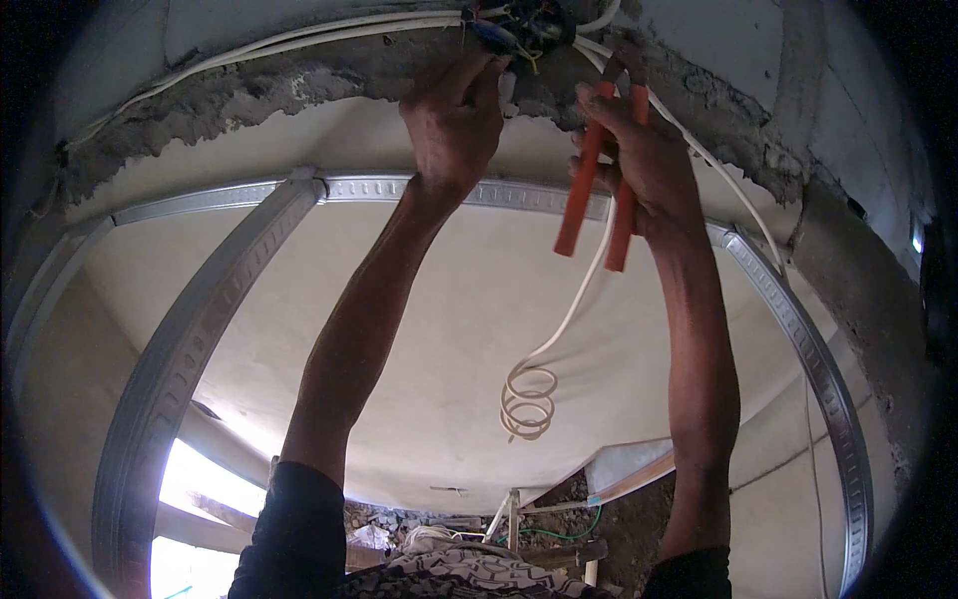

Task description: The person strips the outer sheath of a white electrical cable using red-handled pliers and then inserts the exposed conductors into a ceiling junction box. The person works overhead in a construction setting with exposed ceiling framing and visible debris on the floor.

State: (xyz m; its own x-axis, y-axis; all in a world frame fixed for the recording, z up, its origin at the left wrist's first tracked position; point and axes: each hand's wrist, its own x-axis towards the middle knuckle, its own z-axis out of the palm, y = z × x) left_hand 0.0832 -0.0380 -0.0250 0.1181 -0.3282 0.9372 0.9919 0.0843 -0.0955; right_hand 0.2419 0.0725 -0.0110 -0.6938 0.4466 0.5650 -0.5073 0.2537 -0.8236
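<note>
Both my arms reach up to a round dark junction box (555, 32) with a tangle of blue, yellow and other thin wires (496, 36) in it. Just below the box, my left hand (451, 128) is closed in a pinch, its fingertips close to the wires. What they hold is too small to tell. My right hand (654, 165) grips pliers with orange-red handles (590, 165), which are spread apart. The dark jaws point up beside the box, near a white cable. A white cable (584, 285) hangs behind the pliers and ends in a loose coil (529, 404).
White cables (269, 46) run left from the box along rough broken plaster (249, 105). Another cable (723, 170) runs down to the right. Metal framing channels (215, 270) cross a pale panel (419, 290). Rubble (399, 521) and wood pieces lie far below.
</note>
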